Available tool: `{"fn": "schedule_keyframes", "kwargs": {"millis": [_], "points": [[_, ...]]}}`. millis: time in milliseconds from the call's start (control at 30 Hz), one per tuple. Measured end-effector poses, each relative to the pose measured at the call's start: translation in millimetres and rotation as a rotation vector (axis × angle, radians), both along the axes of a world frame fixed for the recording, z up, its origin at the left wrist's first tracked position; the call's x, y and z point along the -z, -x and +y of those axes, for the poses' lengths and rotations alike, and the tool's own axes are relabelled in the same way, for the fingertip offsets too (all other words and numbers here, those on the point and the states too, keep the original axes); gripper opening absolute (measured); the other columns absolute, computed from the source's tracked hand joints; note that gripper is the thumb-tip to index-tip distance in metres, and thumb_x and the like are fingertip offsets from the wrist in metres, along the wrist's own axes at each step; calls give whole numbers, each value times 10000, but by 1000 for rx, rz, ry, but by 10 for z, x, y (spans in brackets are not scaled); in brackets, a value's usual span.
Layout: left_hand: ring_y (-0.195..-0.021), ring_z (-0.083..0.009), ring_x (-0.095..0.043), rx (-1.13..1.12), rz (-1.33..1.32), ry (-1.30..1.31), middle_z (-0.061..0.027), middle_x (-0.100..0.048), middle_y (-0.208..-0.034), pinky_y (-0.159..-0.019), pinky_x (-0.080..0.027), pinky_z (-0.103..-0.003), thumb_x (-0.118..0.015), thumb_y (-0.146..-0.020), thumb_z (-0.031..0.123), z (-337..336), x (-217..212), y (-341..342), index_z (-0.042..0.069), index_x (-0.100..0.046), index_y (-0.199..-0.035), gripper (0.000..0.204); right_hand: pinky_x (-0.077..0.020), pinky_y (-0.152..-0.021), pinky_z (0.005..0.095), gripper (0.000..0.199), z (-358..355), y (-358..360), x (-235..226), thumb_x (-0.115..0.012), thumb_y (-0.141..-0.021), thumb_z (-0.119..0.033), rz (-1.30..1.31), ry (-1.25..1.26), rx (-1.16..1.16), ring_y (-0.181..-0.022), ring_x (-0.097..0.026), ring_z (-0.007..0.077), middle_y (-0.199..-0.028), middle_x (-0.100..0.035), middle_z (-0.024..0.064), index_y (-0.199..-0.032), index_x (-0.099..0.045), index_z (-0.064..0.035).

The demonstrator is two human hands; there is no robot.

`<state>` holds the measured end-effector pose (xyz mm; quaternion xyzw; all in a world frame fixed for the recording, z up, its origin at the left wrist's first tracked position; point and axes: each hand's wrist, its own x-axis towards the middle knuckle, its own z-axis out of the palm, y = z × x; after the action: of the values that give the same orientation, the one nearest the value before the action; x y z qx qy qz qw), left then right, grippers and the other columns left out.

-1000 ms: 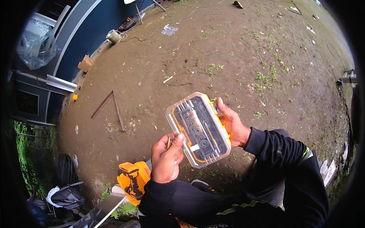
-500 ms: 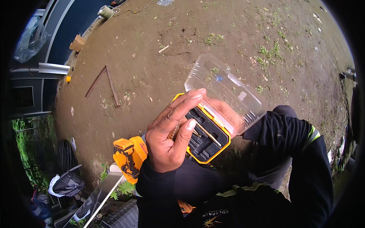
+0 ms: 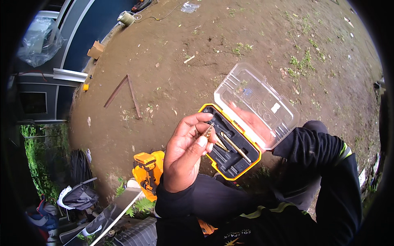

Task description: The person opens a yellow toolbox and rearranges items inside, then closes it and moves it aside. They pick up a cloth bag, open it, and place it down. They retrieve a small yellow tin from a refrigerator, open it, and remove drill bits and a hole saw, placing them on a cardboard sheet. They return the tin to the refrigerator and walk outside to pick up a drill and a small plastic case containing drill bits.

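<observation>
My left hand (image 3: 184,149) pinches a gold, cone-shaped step drill bit (image 3: 209,131) between thumb and fingertips, over the left side of an open drill bit case (image 3: 213,162). The case has a yellow rim and a black moulded tray. Lying in the tray are a long, thin drill bit (image 3: 236,147) with a ridged shaft and a shorter gold bit (image 3: 222,144), partly behind my fingers. The clear lid (image 3: 262,96) is swung up to the right. Through it shows my right hand (image 3: 256,127), which supports the case from behind; its fingertips are hidden.
A yellow and black power tool (image 3: 147,170) stands to the left of my forearm. Further left lie a dark bag (image 3: 78,199) and coiled black cable (image 3: 80,166). A bent rusty metal strip (image 3: 133,96) and a cardboard box (image 3: 95,50) are on the bare soil.
My left hand has drawn back slightly from the tray and turned, bringing the step bit into view between its fingers. The case now appears a little further right and lower.
</observation>
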<state>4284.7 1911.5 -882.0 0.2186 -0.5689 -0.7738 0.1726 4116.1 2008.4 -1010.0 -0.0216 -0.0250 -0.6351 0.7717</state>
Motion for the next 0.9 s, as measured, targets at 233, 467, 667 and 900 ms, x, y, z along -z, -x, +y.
{"fn": "schedule_keyframes", "kwargs": {"millis": [233, 467, 667, 900], "points": [[-1053, -220, -658, -135, 64, 326, -156, -696, -1072, -1028, -476, -363, -657, -978, 19, -11, 31, 15, -75, -623, -1291, 329, -610, -974, 365, 541, -8, -19, -15, -401, -1150, -475, 18, -34, 24, -1102, -737, 192, -1319, -724, 102, -1449, -592, -67], [-919, -206, -594, -143, -30, 1347, -50, -774, -1076, -804, -458, -319, -813, -769, -6, -127, 37, 81, 133, -825, -1031, 297, -621, -939, 354, 526, 54, -16, -73, -405, -1154, -458, 3, -98, -37, -1051, -744, 161, -1261, -739, 93, -1446, -590, -62], [-930, -242, -583, 176, -133, 1485, -55, -714, -1138, -793, -483, -340, -763, -718, -70, -122, 78, 215, 164, -830, -1114, 465, -613, -869, 319, 478, 80, -25, 21, -474, -1136, -462, 153, -79, 8, -990, -734, 109, -1205, -752, 43, -1401, -627, -96], [-925, -250, -579, 87, -132, 1335, -100, -680, -1143, -782, -479, -337, -793, -770, -43, -68, 71, 208, 102, -797, -1198, 453, -617, -897, 326, 503, 134, 12, -68, -450, -1137, -482, 73, -73, -64, -1020, -738, 131, -1224, -749, 59, -1409, -620, -94]]}}
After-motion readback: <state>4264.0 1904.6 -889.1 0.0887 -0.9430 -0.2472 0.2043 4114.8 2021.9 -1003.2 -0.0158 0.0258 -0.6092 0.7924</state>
